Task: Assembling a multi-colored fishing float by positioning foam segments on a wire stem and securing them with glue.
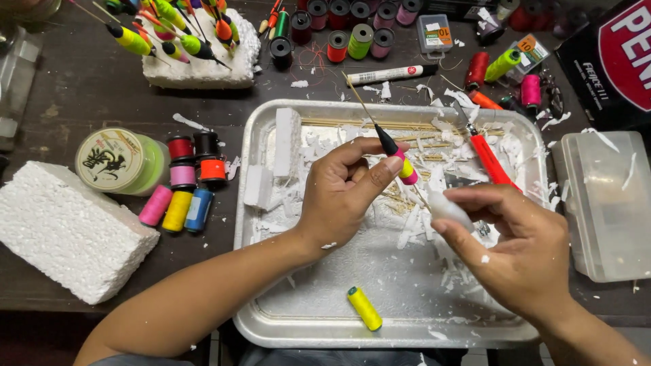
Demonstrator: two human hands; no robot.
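Observation:
My left hand [342, 193] pinches a fishing float [400, 159] on a thin stick; the float is black at the top, then pink and yellow. My right hand [519, 247] holds the stick's lower end, where a white foam piece [447, 209] sits between thumb and fingers. Both hands hover over a metal tray [271, 318] strewn with white foam shavings. A red-handled craft knife [489, 159] lies in the tray behind my right hand. A yellow thread spool [365, 308] rests near the tray's front edge.
Left of the tray are a large foam block [64, 230], a round line spool [122, 161] and several coloured thread spools [183, 183]. A foam block stuck with finished floats [196, 47] sits at the back left. More spools line the back; a clear plastic box [607, 203] stands right.

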